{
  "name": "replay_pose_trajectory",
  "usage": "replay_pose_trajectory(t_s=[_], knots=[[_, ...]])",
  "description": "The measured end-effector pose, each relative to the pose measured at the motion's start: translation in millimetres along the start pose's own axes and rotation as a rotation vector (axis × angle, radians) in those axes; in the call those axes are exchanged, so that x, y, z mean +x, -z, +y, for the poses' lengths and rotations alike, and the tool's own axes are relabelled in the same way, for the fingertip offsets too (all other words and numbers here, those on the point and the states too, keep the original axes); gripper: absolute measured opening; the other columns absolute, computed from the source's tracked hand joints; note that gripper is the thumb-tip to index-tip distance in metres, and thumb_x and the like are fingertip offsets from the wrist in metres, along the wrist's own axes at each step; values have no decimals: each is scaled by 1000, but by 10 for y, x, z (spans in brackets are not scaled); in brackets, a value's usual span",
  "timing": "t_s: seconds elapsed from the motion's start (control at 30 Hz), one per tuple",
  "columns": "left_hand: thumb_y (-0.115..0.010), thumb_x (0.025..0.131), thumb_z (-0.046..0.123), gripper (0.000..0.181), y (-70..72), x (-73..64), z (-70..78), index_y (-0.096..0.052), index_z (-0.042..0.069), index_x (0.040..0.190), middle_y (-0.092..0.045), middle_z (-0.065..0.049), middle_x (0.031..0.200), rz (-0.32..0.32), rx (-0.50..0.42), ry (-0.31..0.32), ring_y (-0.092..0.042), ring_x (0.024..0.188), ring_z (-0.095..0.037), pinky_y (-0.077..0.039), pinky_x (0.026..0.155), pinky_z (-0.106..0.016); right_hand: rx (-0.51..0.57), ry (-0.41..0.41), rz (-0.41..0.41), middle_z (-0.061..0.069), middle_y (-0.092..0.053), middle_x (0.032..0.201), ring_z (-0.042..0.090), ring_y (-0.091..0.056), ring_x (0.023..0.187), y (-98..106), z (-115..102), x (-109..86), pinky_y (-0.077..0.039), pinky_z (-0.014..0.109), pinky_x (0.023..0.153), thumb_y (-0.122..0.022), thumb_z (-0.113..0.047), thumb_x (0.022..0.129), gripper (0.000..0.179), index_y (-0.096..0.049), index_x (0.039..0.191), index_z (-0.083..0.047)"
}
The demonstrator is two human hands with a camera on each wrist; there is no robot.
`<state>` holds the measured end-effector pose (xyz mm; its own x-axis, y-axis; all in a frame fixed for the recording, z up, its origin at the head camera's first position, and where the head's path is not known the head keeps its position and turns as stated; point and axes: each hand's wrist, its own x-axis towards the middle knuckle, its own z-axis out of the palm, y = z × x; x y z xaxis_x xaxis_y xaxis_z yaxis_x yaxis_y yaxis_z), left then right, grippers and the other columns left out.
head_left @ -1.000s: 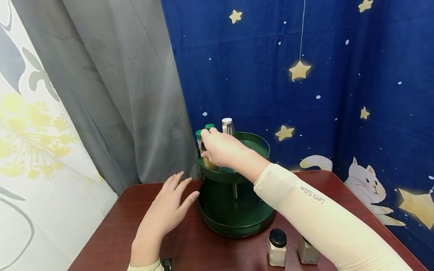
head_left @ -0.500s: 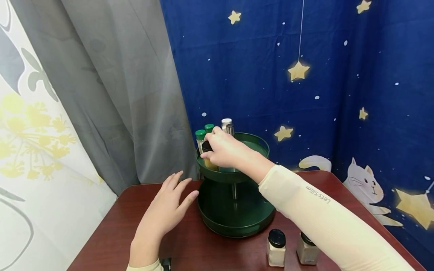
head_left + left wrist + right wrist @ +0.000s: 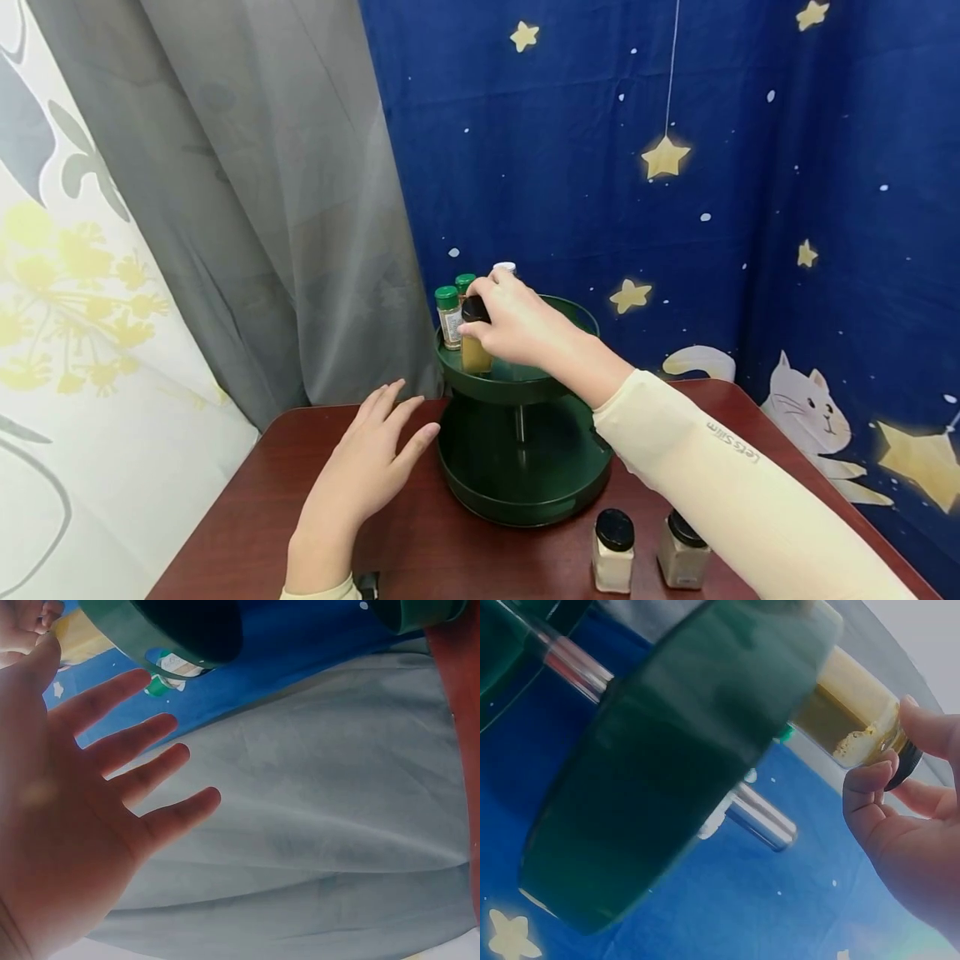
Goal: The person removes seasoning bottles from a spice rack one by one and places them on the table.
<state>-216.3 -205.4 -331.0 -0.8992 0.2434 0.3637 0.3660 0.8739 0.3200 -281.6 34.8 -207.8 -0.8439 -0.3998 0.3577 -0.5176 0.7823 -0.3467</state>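
Note:
My right hand point(image 3: 521, 323) grips a clear spice jar of yellow powder point(image 3: 476, 354) by its black lid, at the front left of the upper tray of a green two-tier rack point(image 3: 517, 390). In the right wrist view, the fingers and thumb close round the lid of the upright jar, whose lower part the tray wall hides. Beside it on the same tray stand two green-capped spice jars point(image 3: 450, 318), one partly covered by the other and by the hand. My left hand point(image 3: 82, 795) hovers left of the rack with fingers spread, holding nothing.
Two black-lidded jars of pale powder point(image 3: 614, 560) stand on the red-brown table point(image 3: 247, 508) at front right, one partly behind my right sleeve. A white-capped bottle point(image 3: 505, 267) rises behind my right hand. A metal post point(image 3: 765, 817) projects above the upper tray.
My right hand has drawn the yellow-powder jar a little rightward, away from the green-capped jars, which show more fully now. The left hand has stayed in place.

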Motion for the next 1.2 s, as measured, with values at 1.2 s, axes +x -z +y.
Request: replay_pose_trajectory(t_s=[1.2], knots=[[-52, 107, 61, 64, -25, -7, -24, -59, 15, 152, -37, -12, 172, 5, -36, 0, -30, 162, -38, -38, 125, -64, 246, 97, 211, -5, -61, 118, 4, -54, 70, -230, -55, -1383, -52, 20, 66, -86, -22, 91, 39, -70, 126, -14]])
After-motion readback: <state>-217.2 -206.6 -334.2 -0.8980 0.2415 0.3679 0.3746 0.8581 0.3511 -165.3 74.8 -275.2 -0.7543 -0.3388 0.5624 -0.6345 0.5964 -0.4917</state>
